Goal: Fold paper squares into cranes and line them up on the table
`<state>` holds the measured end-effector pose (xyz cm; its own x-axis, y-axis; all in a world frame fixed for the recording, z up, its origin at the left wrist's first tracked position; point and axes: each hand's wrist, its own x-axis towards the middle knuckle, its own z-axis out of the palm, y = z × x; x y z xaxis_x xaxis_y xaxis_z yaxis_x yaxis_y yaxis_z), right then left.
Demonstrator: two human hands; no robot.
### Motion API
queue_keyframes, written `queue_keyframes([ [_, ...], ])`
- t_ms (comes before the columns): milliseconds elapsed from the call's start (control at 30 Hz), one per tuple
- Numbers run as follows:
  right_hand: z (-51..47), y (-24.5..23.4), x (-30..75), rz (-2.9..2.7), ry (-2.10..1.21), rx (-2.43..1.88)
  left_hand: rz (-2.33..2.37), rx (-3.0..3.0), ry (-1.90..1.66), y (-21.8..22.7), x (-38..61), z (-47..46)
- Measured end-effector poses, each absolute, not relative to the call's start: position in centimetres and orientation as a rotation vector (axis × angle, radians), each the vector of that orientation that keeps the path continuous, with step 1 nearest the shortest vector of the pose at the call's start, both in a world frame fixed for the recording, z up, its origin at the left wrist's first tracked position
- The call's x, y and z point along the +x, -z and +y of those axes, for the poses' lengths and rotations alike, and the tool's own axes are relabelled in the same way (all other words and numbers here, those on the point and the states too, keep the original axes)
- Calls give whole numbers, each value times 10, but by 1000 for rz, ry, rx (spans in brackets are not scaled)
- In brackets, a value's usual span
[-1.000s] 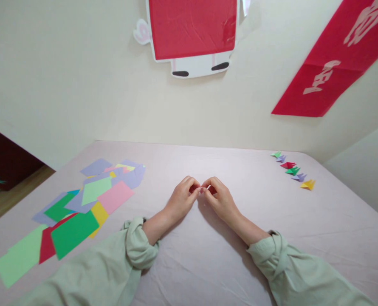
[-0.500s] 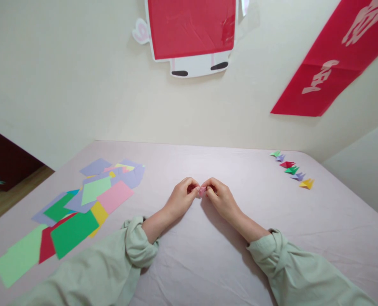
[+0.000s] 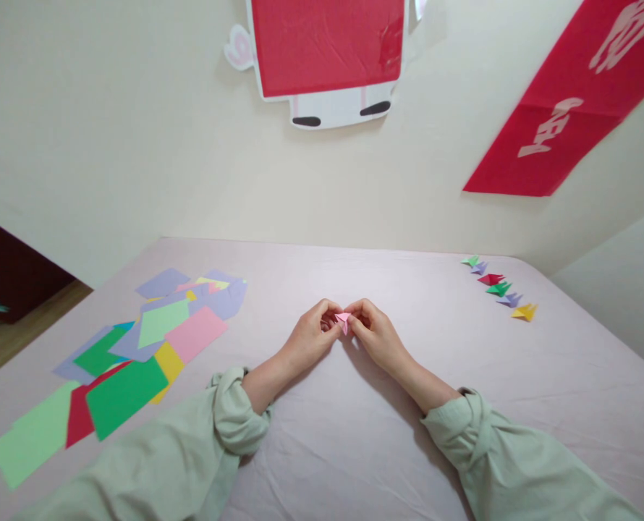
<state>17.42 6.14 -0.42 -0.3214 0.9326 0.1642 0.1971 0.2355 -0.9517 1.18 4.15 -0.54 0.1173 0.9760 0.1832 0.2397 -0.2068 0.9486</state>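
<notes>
Between my two hands is a small folded pink paper piece (image 3: 344,321), its pointed tip facing down toward me. My left hand (image 3: 315,331) pinches its left side between thumb and fingers. On the other side, my right hand (image 3: 375,330) grips it the same way, the fingertips of both hands close together. Parts of the paper are hidden behind the fingers. Both hands are over the middle of the pale pink tabletop (image 3: 322,434).
To the left lies a spread of coloured paper sheets, among them a dark green sheet (image 3: 127,396), a pink sheet (image 3: 197,334) and a light green sheet (image 3: 32,434). Several small folded papers, the nearest a yellow folded paper (image 3: 524,312), stand in a row at right. A wall (image 3: 322,195) rises behind.
The pink paper has turned in my fingers, so a broader face and a downward point now show. Both hands have stayed in nearly the same place.
</notes>
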Motion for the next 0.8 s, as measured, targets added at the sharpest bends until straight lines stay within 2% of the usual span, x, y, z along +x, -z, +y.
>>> queue_keyframes([
  [500, 59, 8, 174, -1720, -1129, -1008, 1282, 1424, -1116, 2, 8, 45],
  [800, 50, -8, 172, -1895, -764, -1049, 1277, 1351, -1185, 1, 8, 44],
])
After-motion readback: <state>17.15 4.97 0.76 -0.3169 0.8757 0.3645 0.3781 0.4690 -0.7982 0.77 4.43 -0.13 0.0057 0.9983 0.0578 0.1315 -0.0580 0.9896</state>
